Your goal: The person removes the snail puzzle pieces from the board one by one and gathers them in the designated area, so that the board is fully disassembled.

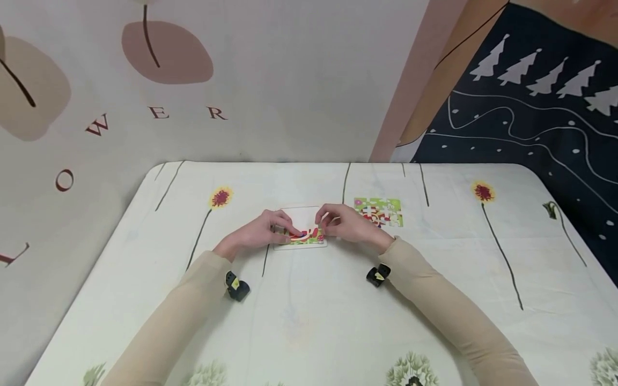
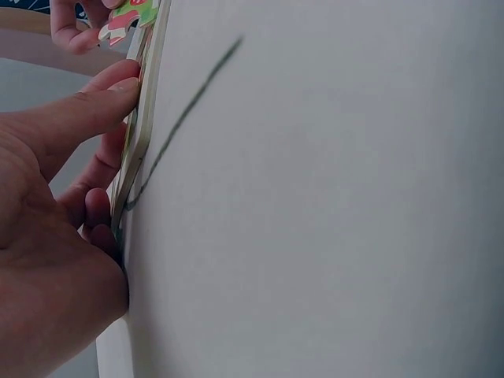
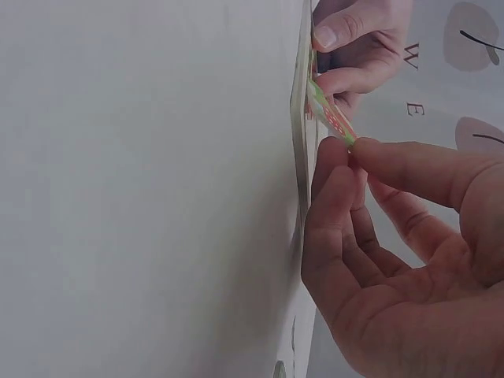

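A small white puzzle tray (image 1: 303, 215) lies flat near the middle of the table, its near part covered by red and green pieces (image 1: 313, 236). My left hand (image 1: 258, 231) rests at the tray's left side, extended fingertips touching the pieces. From the right, my right hand (image 1: 348, 222) pinches a jigsaw piece (image 3: 334, 118) between thumb and fingers. That piece, green and red with white dots, is tilted up over the tray in the right wrist view. The left wrist view also shows this puzzle piece (image 2: 132, 16). Fingers hide parts of the tray.
A cluster of green and red jigsaw pieces (image 1: 392, 207) lies on the table behind my right wrist, partly covered by it. The white tablecloth (image 1: 299, 305) has printed flowers. A wall with a printed hanging (image 1: 309, 80) stands behind the table's far edge.
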Tool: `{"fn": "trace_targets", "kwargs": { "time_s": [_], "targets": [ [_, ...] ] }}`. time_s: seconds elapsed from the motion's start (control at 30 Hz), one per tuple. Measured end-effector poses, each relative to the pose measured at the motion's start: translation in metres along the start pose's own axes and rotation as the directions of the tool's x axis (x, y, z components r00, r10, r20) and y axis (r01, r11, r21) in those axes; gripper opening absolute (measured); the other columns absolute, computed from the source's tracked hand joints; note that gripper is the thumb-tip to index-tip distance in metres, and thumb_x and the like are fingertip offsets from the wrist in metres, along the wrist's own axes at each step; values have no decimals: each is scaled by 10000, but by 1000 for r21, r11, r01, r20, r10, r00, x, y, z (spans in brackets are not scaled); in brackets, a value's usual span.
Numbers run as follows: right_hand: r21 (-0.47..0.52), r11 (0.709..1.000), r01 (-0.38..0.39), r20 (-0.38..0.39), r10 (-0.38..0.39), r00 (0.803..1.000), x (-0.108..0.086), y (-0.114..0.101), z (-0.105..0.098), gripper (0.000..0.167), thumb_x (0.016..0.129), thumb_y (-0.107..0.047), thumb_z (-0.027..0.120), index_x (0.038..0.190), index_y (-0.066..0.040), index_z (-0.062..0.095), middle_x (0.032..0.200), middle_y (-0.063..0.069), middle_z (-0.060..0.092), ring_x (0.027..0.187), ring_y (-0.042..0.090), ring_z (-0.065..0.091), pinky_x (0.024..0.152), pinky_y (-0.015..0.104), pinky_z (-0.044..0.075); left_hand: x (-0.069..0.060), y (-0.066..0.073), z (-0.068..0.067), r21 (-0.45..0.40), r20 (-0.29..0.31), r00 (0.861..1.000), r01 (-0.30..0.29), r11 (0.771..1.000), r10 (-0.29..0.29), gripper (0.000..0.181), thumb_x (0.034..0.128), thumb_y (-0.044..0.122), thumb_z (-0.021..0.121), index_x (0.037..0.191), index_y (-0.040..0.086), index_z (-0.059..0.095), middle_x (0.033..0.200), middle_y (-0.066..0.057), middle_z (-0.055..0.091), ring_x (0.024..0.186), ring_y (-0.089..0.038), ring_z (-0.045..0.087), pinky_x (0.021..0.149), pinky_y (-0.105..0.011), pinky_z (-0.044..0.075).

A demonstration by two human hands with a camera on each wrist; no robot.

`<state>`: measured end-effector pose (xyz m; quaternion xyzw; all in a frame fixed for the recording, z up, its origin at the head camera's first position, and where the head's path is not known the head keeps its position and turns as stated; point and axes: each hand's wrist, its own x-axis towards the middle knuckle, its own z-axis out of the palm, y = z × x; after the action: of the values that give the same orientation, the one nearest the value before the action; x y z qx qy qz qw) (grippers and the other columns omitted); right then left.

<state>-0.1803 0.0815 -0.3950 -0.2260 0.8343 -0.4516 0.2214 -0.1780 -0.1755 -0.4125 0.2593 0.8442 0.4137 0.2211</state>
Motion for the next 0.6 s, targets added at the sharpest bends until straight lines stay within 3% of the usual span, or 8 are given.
{"fn": "trace_targets", "kwargs": {
  "time_s": [0.3,0.6],
  "targets": [
    [-19,1000,-7,-39,7,999,-11,4,-7,170,912,11,649,1070,-50,636,958,94,641,878,176,573,729,262,446,-1,2,1,-5,0,999,41,999,-41,255,910,53,680,1155,67,751,1120,-127,605,1075,-237,461,900,-360,340],
    [-7,1000,-2,-48,2,999,-21,13,-14,160,916,17,639,1069,-32,628,951,107,642,878,184,581,748,278,458,-2,5,1,-30,-9,999,44,999,-45,249,902,57,694,1143,64,756,1118,-121,624,1085,-234,480,887,-350,363]
  ]
}}
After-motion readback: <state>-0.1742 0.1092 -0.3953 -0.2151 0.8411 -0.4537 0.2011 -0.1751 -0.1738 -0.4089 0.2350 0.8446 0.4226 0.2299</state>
